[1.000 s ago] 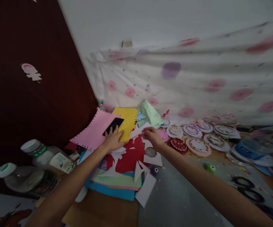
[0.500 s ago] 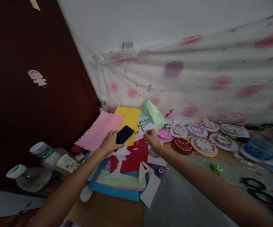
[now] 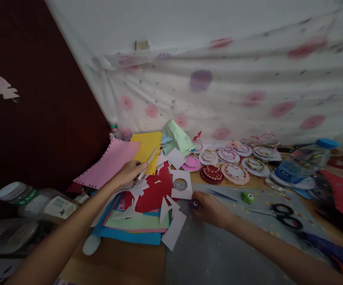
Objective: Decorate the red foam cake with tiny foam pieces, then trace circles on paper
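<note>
And here's the left hand [image 3: 129, 173] over the paper pile, fingers wrapped narrowly round what looks like a phone [image 3: 151, 155], turned nearly edge-on so only a slim pale band shows. Its long axis runs on a slant: near end low by the fingers, far end up and rightward across the yellow sheet [image 3: 146, 141], aimed at the wall side.

Over to the right hand [image 3: 211, 209], low above the grey mat [image 3: 207, 253] on the desk [image 3: 130, 263]. Fingers curled in, apparently pinching a purple googly-eyed toy [image 3: 195, 203] just beside the white card [image 3: 186, 177]. The toy is compact, no long axis to call from here; its eye looks upward, clear of the fingertips.

The state of play? Plenty looks made: a dark red beaded disc [image 3: 212, 174] and a peach beaded disc [image 3: 235, 174] sit finished-looking among paler ones, and the red paper [image 3: 161, 186] shows ragged cut edges. The yellow sheet and the pink sheet [image 3: 115, 160] look largely uncut. The scissors [image 3: 284, 215], tweezers [image 3: 221, 194] and green googly-eyed toy [image 3: 247, 197] lie unheld. Both phone and purple toy are in hand, neither set down; how much remains, the view can't settle.
</note>
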{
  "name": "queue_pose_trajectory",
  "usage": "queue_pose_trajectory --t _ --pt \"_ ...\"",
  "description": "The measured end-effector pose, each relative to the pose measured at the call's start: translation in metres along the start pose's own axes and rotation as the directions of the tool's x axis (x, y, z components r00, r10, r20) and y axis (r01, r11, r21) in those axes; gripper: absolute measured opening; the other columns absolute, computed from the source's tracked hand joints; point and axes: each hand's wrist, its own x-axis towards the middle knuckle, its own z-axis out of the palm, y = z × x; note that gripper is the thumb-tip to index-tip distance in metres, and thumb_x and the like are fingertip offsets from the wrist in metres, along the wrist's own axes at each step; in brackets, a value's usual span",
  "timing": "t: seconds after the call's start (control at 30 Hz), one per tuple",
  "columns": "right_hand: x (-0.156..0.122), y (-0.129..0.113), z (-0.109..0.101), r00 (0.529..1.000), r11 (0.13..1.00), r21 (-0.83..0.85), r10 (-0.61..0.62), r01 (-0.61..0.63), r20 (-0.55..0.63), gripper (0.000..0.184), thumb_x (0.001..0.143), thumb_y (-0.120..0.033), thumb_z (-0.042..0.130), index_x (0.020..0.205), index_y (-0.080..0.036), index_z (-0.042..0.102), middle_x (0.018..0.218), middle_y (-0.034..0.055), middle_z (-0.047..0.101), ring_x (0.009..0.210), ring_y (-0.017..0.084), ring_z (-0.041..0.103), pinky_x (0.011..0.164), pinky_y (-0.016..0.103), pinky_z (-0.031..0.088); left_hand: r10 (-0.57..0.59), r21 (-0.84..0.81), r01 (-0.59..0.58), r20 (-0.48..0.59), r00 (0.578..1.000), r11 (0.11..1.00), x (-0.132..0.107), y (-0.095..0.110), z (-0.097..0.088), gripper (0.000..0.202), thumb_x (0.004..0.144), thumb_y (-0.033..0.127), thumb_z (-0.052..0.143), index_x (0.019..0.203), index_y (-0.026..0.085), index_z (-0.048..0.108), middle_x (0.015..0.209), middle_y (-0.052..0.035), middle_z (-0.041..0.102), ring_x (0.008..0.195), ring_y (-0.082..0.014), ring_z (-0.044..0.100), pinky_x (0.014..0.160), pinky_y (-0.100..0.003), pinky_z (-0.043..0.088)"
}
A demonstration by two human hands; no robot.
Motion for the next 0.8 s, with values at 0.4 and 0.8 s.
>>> queue_pose_trajectory --t 0.4,0.8 --pt "-0.022 0.046 -0.019 0.976 0.952 -0.222 0.215 -0.212 -0.01 0.019 0.083 -0.014 0.055 0.102 -0.016 0.058 0.103 0.0143 0.066 0.096 0.027 0.065 0.077 0.032 0.043 0.123 0.248 -0.138 0.077 0.989 0.959 -0.007 0.084 0.117 0.04 0.088 0.047 0.066 0.114 0.017 0.064 0.117 -0.0123 0.066 0.104 -0.0264 0.064 0.088 -0.044 0.053" --pt "-0.012 0.026 -0.023 0.987 0.994 -0.088 0.042 -0.057 -0.157 0.024 0.09 -0.016 0.05 0.112 -0.012 0.058 0.113 0.0166 0.059 0.104 0.027 0.059 0.091 0.039 0.047 -0.011 0.36 0.066 -0.152 0.988 0.931 0.02 0.008 0.038 0.083 0.08 0.04 0.069 0.148 0.006 0.034 0.154 -0.0327 0.031 0.142 -0.0544 0.028 0.107 -0.066 0.032"
